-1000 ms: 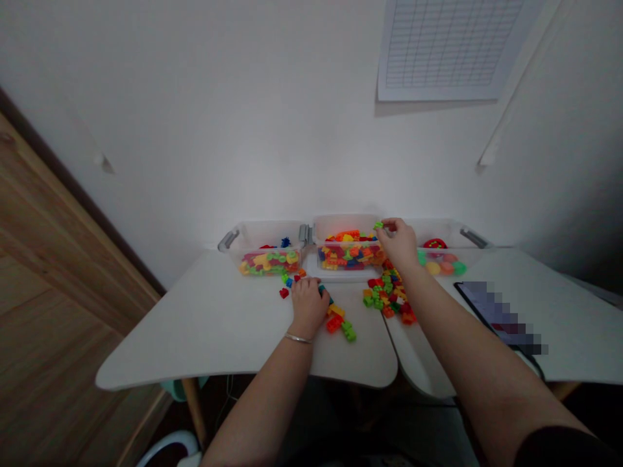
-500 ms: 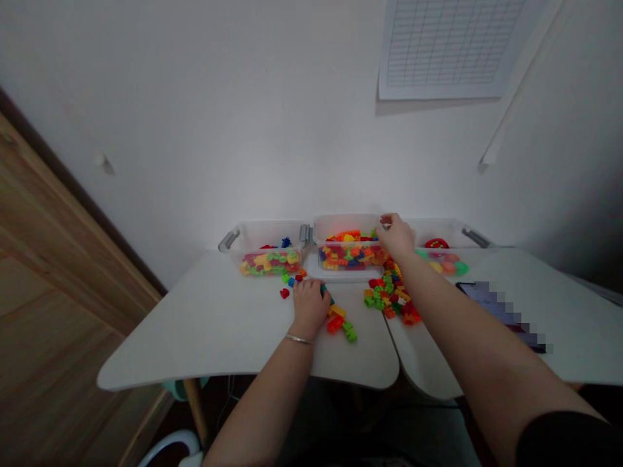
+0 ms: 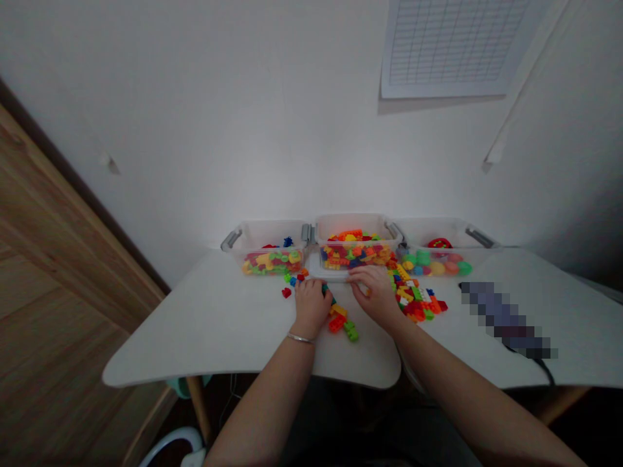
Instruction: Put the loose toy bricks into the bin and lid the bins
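left hand [image 3: 310, 306] and right hand [image 3: 374, 295] low on the desk [image 3: 209, 318]; loose plastic blocks [image 3: 415, 299] around them

i see both hands curved, left over blocks, right by the middle clear bin [image 3: 351, 224]; i cannot tell if either grips anything; more blocks fill that bin and its neighbours; piles remain out

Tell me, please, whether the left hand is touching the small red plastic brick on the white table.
Apart: the head view shows a narrow strip of white table between the left hand and the small red plastic brick.
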A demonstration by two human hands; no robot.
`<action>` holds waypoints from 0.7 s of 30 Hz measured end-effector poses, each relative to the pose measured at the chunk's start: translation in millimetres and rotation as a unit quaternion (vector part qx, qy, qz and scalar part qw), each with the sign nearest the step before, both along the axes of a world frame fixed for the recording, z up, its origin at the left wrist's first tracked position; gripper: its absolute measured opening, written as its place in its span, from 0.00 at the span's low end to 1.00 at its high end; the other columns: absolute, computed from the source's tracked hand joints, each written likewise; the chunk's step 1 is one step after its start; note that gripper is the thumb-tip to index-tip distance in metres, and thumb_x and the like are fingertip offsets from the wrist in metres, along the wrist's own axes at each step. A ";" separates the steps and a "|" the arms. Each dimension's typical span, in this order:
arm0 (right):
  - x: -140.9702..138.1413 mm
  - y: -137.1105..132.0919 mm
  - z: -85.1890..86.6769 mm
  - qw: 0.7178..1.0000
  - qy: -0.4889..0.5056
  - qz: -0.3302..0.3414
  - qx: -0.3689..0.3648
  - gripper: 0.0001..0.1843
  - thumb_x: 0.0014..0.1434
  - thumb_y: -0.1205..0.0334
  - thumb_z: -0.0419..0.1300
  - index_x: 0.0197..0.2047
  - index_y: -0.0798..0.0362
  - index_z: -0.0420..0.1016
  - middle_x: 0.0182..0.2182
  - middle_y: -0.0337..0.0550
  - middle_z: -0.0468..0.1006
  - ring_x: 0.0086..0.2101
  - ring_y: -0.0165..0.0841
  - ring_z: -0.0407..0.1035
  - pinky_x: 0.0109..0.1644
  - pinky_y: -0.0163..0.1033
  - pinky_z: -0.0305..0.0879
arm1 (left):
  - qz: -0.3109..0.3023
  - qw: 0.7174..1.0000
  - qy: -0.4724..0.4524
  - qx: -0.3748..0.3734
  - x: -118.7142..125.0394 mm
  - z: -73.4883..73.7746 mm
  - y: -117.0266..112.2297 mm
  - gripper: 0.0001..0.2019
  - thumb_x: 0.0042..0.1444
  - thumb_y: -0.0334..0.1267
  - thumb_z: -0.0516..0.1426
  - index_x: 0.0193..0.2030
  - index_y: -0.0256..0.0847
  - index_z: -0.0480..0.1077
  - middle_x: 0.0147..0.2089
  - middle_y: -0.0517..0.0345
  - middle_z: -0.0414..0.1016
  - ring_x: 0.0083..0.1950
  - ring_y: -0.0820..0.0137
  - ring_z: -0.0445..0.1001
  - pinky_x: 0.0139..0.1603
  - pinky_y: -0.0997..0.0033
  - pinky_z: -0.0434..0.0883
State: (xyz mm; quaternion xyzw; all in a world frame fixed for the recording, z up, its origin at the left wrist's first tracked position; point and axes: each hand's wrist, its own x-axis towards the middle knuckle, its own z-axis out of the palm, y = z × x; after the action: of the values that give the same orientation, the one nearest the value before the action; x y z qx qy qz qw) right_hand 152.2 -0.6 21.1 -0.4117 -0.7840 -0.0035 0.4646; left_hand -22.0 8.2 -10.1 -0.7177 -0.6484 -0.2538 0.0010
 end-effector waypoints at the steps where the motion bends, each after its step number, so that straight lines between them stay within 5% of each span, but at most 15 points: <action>1: -3.3 -6.6 -5.4 0.999 -0.011 0.024 -0.022 0.08 0.57 0.65 0.56 0.36 0.48 0.77 0.40 0.44 0.79 0.44 0.38 0.70 0.52 0.47 0.63 | -0.001 1.000 -0.002 -0.001 -0.1 0.6 -0.1 0.13 0.56 0.36 0.53 0.46 0.39 0.72 0.47 0.49 0.76 0.54 0.59 0.69 0.66 0.54 0.50; 8: -5.6 -21.5 -26.7 0.981 -0.102 0.136 -0.095 0.10 0.59 0.65 0.56 0.40 0.48 0.79 0.42 0.41 0.79 0.45 0.35 0.70 0.52 0.45 0.63 | -0.014 0.999 -0.029 0.000 -3.8 -0.7 2.7 0.12 0.57 0.36 0.53 0.46 0.40 0.72 0.46 0.51 0.77 0.53 0.61 0.70 0.65 0.55 0.53; 21: 6.5 -20.9 -31.0 0.986 -0.134 -0.037 -0.089 0.10 0.58 0.67 0.55 0.39 0.50 0.77 0.41 0.44 0.79 0.43 0.38 0.70 0.52 0.47 0.62 | -0.016 0.999 -0.047 -0.006 -4.3 -0.7 4.2 0.13 0.57 0.35 0.53 0.47 0.39 0.72 0.48 0.51 0.77 0.54 0.61 0.70 0.64 0.55 0.53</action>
State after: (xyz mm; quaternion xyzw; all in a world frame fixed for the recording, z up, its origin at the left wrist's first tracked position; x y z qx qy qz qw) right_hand 158.7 -21.5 -9.8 -0.4754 -0.8210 -0.0063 0.3162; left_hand -26.2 12.4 -10.8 -0.7152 -0.6376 -0.2838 -0.0377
